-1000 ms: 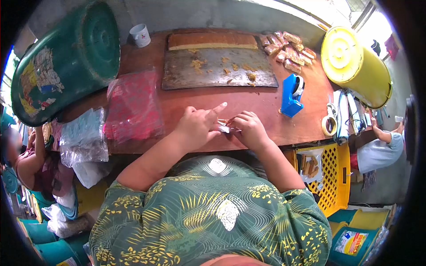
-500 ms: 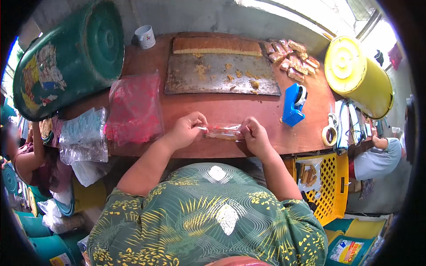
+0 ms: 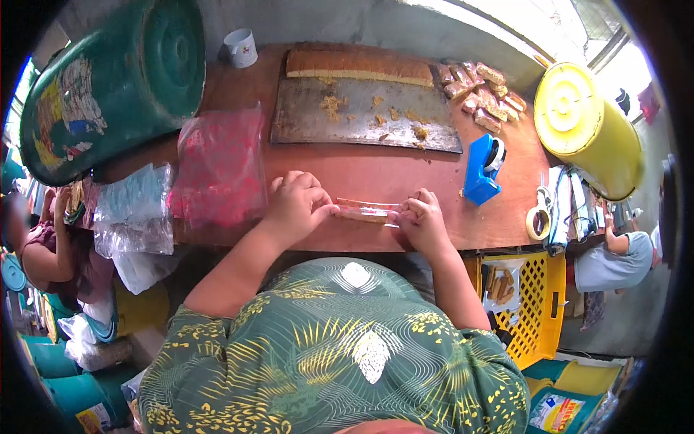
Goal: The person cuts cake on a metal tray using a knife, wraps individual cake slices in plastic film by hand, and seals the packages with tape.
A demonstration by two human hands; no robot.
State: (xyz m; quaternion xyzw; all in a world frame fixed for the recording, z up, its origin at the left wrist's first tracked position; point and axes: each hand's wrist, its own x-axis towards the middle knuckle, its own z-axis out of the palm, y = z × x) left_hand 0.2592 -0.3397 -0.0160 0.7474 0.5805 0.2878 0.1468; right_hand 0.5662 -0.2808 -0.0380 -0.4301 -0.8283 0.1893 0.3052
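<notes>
A small clear wrapper with red print, around a bread piece (image 3: 363, 214), is stretched between my hands near the table's front edge. My left hand (image 3: 298, 205) pinches its left end between thumb and fingers. At the right end, the fingers of my right hand (image 3: 421, 219) are closed on the wrapper. Beyond them lies a metal tray (image 3: 361, 116) with crumbs and a long loaf strip (image 3: 358, 67) along its back. Wrapped pieces (image 3: 486, 94) are piled to the right of the tray. A blue tape dispenser (image 3: 480, 173) stands right of my right hand.
Red-printed bags (image 3: 220, 166) and clear bags (image 3: 136, 210) lie at left, below a green drum (image 3: 108, 94). A yellow container (image 3: 589, 123), a tape roll (image 3: 538, 221) and a yellow crate (image 3: 541, 304) are at right. People sit at both sides; a cup (image 3: 241, 48) stands behind.
From close together, my hands have moved apart, with the wrapped piece now showing between them. Since the middle frame, my left hand has turned and its fingers have moved over the wrapper's left end.
</notes>
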